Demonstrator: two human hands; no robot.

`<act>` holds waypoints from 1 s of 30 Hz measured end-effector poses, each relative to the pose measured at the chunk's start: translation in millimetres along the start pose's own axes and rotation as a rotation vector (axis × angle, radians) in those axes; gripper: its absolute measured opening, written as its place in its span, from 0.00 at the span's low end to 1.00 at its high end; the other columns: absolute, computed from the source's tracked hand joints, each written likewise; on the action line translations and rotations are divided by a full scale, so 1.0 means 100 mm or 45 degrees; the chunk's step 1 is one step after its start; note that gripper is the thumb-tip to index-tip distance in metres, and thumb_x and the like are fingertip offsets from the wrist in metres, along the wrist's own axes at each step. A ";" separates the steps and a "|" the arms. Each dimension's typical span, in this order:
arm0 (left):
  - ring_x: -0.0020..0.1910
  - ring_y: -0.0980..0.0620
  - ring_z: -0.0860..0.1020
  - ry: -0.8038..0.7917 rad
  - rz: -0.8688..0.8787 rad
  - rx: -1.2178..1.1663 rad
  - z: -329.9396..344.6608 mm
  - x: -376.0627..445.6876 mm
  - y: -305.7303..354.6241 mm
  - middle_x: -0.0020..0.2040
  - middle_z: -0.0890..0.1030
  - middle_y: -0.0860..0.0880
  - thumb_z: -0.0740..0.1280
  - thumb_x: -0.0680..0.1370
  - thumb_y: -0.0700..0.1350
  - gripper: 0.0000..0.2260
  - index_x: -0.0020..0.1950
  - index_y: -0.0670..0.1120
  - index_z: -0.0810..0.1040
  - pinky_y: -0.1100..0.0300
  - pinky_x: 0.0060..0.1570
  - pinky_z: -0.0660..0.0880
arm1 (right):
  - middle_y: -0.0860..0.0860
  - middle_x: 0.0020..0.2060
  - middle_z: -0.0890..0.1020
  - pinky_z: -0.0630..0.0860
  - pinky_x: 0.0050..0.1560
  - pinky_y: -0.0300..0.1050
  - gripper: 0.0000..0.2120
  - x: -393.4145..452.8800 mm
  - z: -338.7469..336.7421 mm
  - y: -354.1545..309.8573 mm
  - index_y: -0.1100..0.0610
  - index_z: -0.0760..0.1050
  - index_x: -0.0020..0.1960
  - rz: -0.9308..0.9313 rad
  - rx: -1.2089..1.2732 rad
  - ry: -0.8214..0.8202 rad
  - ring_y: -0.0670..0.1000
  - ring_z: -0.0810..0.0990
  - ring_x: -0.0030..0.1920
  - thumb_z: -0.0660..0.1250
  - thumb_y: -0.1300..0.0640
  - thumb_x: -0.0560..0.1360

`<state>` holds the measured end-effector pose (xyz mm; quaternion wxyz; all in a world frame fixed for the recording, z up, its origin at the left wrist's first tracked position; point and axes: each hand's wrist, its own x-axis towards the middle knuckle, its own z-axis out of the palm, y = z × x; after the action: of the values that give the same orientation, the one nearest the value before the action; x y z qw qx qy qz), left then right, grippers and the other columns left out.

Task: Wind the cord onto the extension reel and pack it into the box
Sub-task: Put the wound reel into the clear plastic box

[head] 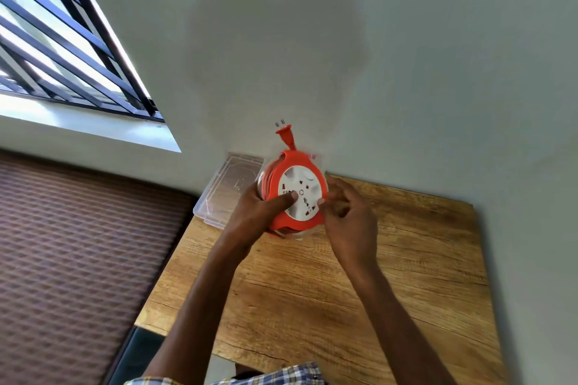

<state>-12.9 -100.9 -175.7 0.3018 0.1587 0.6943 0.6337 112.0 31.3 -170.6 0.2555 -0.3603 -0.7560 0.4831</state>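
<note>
Orange plastic forms the frame of the round extension reel point(295, 194), which has a white socket disc on its face and stands upright at the far edge of the wooden table point(312, 284), close to the pale wall point(375, 40). Orange cord point(267, 180) is wound in coils on the reel's left side. Above the reel, the orange plug point(286, 134) with two metal pins sticks up against the wall.

The left hand point(261, 212) grips the reel's left side, its fingers curled behind the frame and its thumb pressed flat on the white disc. The right hand point(347, 216) is at the reel's right edge with its fingers curled and the thumb tip touching the disc's rim; it appears to pinch the rim, though what the curled fingers hold is hard to make out.

Just left of the reel, partly behind it, a clear plastic box lid point(228, 187) lies at the table's far left corner, overhanging the edge. A thin clear plastic edge shows around the reel's bottom and right side; whether the reel sits inside a clear box cannot be told.

Further left of the reel are a brown woven surface point(78, 244) and a barred window point(62, 40). A checked sleeve point(281, 375) shows nearest the camera.
</note>
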 end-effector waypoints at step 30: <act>0.40 0.47 0.81 0.162 -0.007 0.872 -0.19 1.13 -0.64 0.41 0.82 0.46 0.68 0.82 0.61 0.19 0.50 0.44 0.77 0.58 0.32 0.68 | 0.48 0.74 0.75 0.70 0.69 0.61 0.32 0.36 1.04 0.50 0.44 0.58 0.81 -0.135 -1.089 -0.489 0.55 0.75 0.71 0.64 0.38 0.81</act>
<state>-101.5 -56.6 -262.2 0.1889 0.2092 0.8845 0.3718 28.8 16.2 -256.4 -0.0361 -0.2980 -0.9382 0.1724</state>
